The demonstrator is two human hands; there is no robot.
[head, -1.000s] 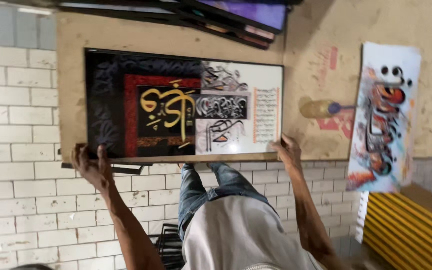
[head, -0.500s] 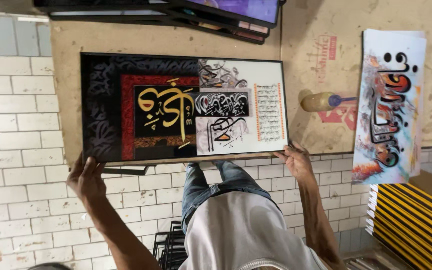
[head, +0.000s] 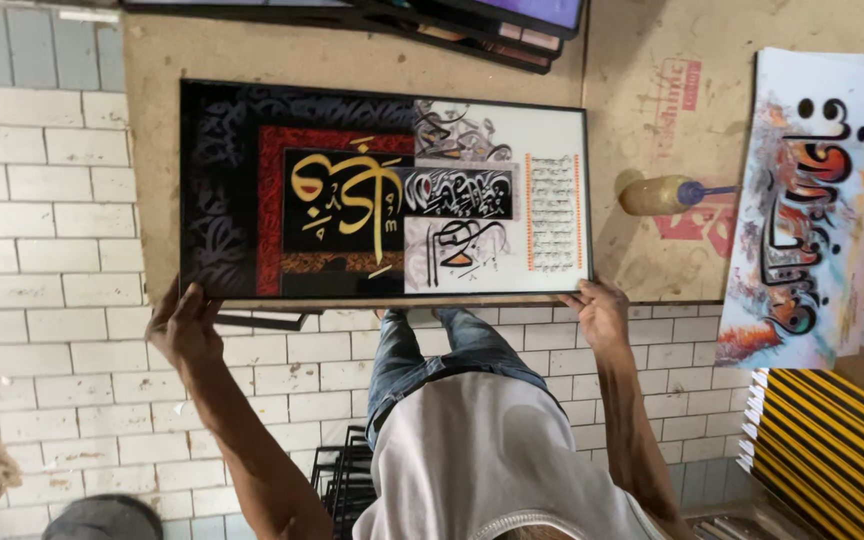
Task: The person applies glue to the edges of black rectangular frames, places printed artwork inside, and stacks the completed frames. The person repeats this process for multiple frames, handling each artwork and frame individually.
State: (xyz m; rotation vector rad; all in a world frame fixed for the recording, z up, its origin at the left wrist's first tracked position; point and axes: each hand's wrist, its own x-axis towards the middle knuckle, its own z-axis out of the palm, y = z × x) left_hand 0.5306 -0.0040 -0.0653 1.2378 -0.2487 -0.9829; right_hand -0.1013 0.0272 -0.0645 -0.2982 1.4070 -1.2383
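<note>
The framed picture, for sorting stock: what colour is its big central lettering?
Gold on black, in the framed picture; head view.

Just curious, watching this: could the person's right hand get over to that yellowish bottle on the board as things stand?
Probably yes. The right hand grips the framed picture at its near corner, and the bottle lies just beyond on bare board, nothing between. It would have to let go first.

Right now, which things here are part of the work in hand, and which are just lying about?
In hand:
- framed calligraphy picture, gripped at its near edge
- left hand
- right hand
- board table under it

Lying about:
- unframed colourful print
- yellow-handled tool
- stacked frames
- yellow-striped stack
</note>
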